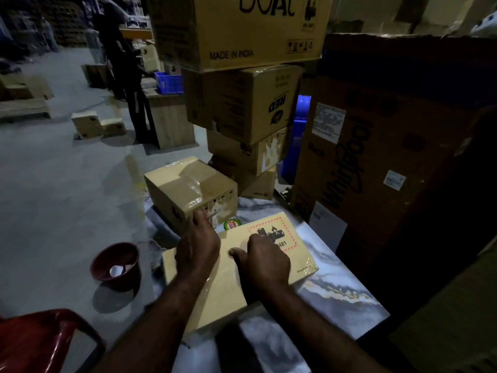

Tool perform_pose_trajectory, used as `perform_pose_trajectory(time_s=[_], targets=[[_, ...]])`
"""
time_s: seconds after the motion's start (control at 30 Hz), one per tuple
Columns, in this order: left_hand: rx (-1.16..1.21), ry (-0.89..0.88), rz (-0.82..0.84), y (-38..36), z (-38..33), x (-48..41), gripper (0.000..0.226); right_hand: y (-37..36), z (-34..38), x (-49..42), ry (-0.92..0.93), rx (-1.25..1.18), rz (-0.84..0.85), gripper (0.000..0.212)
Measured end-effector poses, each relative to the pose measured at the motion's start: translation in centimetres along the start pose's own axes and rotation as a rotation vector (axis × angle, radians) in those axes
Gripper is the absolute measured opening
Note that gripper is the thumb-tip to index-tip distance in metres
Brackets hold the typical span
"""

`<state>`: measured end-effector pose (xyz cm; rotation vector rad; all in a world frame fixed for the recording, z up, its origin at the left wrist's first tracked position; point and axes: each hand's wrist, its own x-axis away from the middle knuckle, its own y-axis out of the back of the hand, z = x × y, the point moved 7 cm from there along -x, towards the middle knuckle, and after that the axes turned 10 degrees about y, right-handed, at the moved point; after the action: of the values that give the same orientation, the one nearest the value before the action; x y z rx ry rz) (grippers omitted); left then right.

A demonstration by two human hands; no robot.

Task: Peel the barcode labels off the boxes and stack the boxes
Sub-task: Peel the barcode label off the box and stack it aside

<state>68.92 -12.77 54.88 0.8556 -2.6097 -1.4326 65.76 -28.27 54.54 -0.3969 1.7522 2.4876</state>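
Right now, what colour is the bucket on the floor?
Dark red bucket, best seen in the head view.

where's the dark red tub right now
In the head view the dark red tub stands on the floor at lower left, just left of the marble-patterned table and the flat box, beyond the red chair.
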Motion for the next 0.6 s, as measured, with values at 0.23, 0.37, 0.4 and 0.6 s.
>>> perform_pose_trajectory(time_s=[0.23,0.37,0.4,0.6], targets=[[-0.068,-0.055,0.003,-1.1,-0.5,-0.4,0.020,-1.3,0.0,3.6,0.136,0.197,-0.024,0.037],[-0.011,-0.041,0.017,-1.0,0.3,-0.6,0.020,-1.3,0.4,-0.9,0.080,0.101,0.012,0.041],[-0.002,-0.020,0.005,-1.0,0.8,-0.9,0.018,-1.4,0.9,-1.5,0.076,0.103,0.026,0.042],[-0.022,0.051,0.007,-2.1,2.3,-1.7,0.011,-2.5,2.3,0.9,0.200,0.168,0.013,0.033]])
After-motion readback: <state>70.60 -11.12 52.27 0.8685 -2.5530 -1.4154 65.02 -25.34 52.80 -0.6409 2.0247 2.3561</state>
